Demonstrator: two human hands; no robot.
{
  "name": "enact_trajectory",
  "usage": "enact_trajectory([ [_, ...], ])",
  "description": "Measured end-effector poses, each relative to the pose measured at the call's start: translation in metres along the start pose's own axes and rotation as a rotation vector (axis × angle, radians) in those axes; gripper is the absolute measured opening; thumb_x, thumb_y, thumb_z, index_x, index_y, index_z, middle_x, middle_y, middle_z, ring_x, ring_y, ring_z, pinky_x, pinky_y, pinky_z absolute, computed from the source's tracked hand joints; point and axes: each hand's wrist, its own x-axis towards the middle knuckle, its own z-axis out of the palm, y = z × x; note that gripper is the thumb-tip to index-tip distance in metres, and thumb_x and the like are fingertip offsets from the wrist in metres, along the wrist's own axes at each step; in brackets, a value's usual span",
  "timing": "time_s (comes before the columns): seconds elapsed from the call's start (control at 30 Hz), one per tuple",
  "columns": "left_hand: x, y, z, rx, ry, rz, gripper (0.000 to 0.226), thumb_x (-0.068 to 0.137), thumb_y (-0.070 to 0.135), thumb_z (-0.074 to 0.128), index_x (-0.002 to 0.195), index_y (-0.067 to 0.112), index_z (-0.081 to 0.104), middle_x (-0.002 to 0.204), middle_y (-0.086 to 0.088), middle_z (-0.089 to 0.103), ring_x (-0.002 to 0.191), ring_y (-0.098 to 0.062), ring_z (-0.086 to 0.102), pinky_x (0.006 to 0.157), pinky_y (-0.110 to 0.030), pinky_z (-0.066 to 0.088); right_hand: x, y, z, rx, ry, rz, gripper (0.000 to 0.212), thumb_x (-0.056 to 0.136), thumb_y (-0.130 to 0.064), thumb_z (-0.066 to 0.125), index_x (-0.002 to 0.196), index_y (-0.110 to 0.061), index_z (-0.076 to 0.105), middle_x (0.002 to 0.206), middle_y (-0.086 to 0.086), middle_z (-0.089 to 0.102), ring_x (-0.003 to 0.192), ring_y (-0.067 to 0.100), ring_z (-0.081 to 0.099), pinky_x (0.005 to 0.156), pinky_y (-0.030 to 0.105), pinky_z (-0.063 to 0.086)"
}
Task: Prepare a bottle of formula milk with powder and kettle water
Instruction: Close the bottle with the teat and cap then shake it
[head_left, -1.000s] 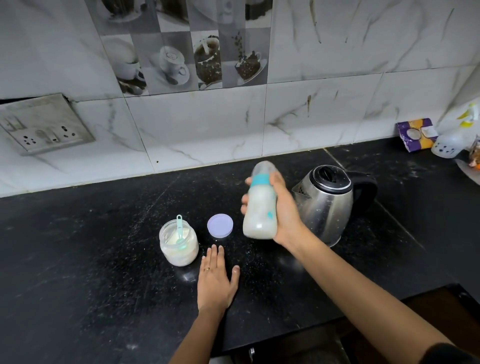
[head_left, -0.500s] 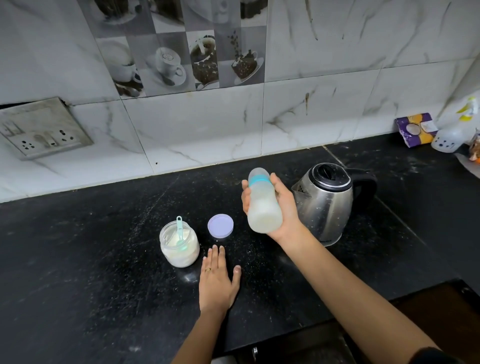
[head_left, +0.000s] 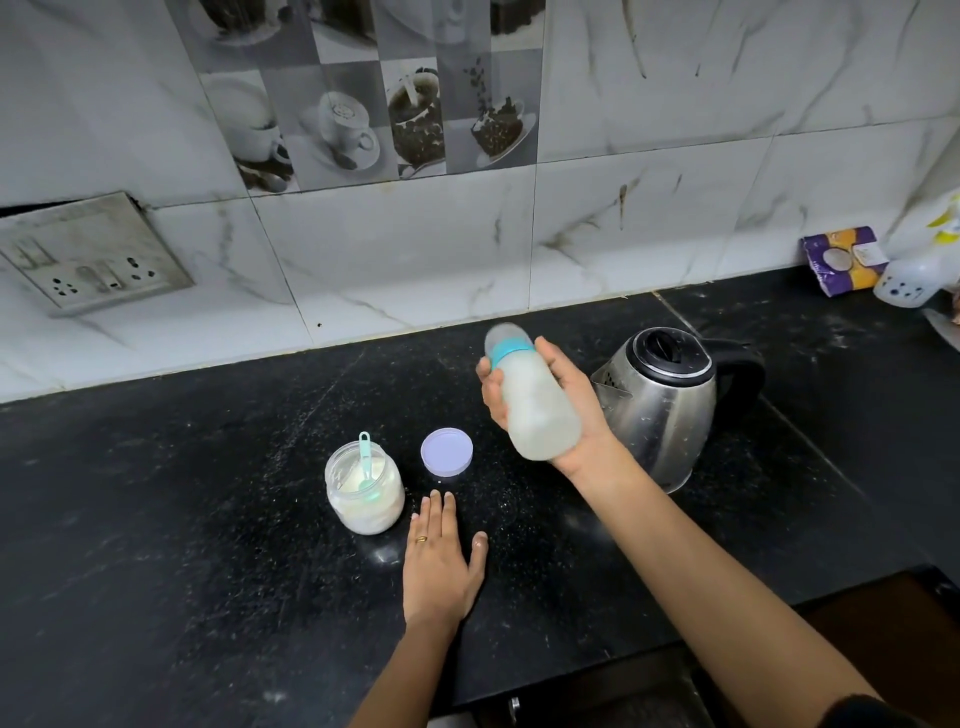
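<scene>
Above the bench (head_left: 156, 519) middle, toward its back edge: bottle (head_left: 537, 405), teal collar fitted, tilted, holding cloudy white liquid; right hand (head_left: 584, 415) fingers curled round its body. Left hand (head_left: 440, 561) flat on the bench, fingers together, thumb apart. Powder jar (head_left: 363, 488) open, scoop (head_left: 365, 460) inside, lid (head_left: 447, 452) beside. Kettle (head_left: 660, 410) just right of the bottle. Judged: powder and water in; mixing and jar closing remain.

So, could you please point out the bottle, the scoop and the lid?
bottle (head_left: 539, 410), head view, on its milky body.
scoop (head_left: 365, 458), head view, on its handle.
lid (head_left: 447, 451), head view, on its flat top.
</scene>
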Motion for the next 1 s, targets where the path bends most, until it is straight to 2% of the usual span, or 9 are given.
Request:
enact_trajectory([
  [0.1,0.0,0.0,0.0,0.006,-0.01,0.004,0.085,0.082,0.06,0.006,0.151,0.011,0.018,0.159,-0.007,0.015,0.147,-0.017,0.005,0.116,-0.027,-0.006,0.005,-0.002,0.008,-0.058,-0.098,-0.048,0.055,0.066,-0.016,0.081,0.111,0.002,0.055,0.094,0.021,0.061,0.07,0.03,0.065,0.062,0.04,0.059],
  [0.23,0.0,0.0,0.0,0.008,-0.009,0.004,0.085,0.082,0.06,0.005,0.151,0.011,0.018,0.159,-0.007,0.014,0.147,-0.017,0.005,0.116,-0.026,-0.006,0.021,-0.008,0.006,0.034,0.189,-0.236,0.04,0.088,-0.028,0.061,0.116,-0.003,0.048,0.095,0.025,0.058,0.074,0.032,0.065,0.061,0.044,0.059],
  [0.33,-0.001,-0.001,0.0,0.021,-0.01,0.003,0.085,0.081,0.06,0.004,0.151,0.012,0.015,0.159,-0.006,0.013,0.147,-0.016,0.003,0.116,-0.026,-0.008,0.016,-0.006,-0.006,-0.05,-0.002,-0.017,0.057,0.071,-0.021,0.078,0.116,0.003,0.052,0.096,0.021,0.06,0.071,0.029,0.065,0.062,0.039,0.058],
  [0.4,0.0,-0.001,0.0,0.021,-0.011,0.002,0.085,0.081,0.06,0.004,0.151,0.012,0.016,0.159,-0.006,0.013,0.147,-0.016,0.003,0.116,-0.026,-0.007,0.013,-0.004,-0.007,-0.145,-0.092,0.026,0.056,0.066,-0.02,0.081,0.109,0.006,0.056,0.095,0.017,0.062,0.071,0.027,0.065,0.063,0.035,0.058],
  [0.57,-0.001,-0.001,0.0,0.008,-0.013,0.005,0.085,0.082,0.06,0.005,0.151,0.012,0.017,0.159,-0.006,0.014,0.147,-0.017,0.004,0.116,-0.026,-0.007,0.026,-0.01,-0.007,-0.049,0.157,-0.164,0.041,0.084,-0.029,0.065,0.113,-0.004,0.05,0.091,0.022,0.06,0.068,0.029,0.066,0.058,0.038,0.058],
  [0.7,0.001,-0.001,0.0,-0.001,-0.003,0.003,0.084,0.083,0.06,0.009,0.15,0.011,0.02,0.158,-0.007,0.017,0.147,-0.017,0.007,0.117,-0.027,-0.004,0.015,-0.009,-0.012,-0.349,-0.104,0.029,0.053,0.064,-0.028,0.082,0.104,0.001,0.064,0.093,0.013,0.057,0.068,0.022,0.063,0.059,0.032,0.056],
  [0.77,0.002,-0.001,0.0,0.005,-0.008,0.005,0.084,0.083,0.06,0.009,0.15,0.011,0.02,0.158,-0.007,0.017,0.147,-0.017,0.006,0.116,-0.026,-0.007,0.017,-0.008,-0.005,-0.273,-0.092,-0.022,0.052,0.064,-0.025,0.082,0.104,0.002,0.063,0.093,0.015,0.059,0.067,0.023,0.064,0.059,0.034,0.057],
  [0.83,0.001,-0.001,0.0,0.013,-0.018,0.008,0.085,0.082,0.06,0.007,0.151,0.012,0.018,0.159,-0.006,0.015,0.147,-0.016,0.004,0.115,-0.025,-0.009,0.022,-0.009,-0.004,-0.147,0.015,-0.147,0.043,0.078,-0.027,0.072,0.106,0.001,0.056,0.091,0.018,0.06,0.068,0.025,0.065,0.062,0.037,0.059],
  [1.0,0.0,-0.001,0.0,0.012,-0.009,0.003,0.085,0.082,0.06,0.006,0.151,0.012,0.017,0.159,-0.006,0.013,0.147,-0.016,0.003,0.115,-0.025,-0.009,0.02,-0.011,-0.006,-0.23,-0.141,-0.015,0.051,0.07,-0.022,0.078,0.108,0.005,0.059,0.098,0.017,0.06,0.069,0.026,0.063,0.06,0.034,0.056],
])
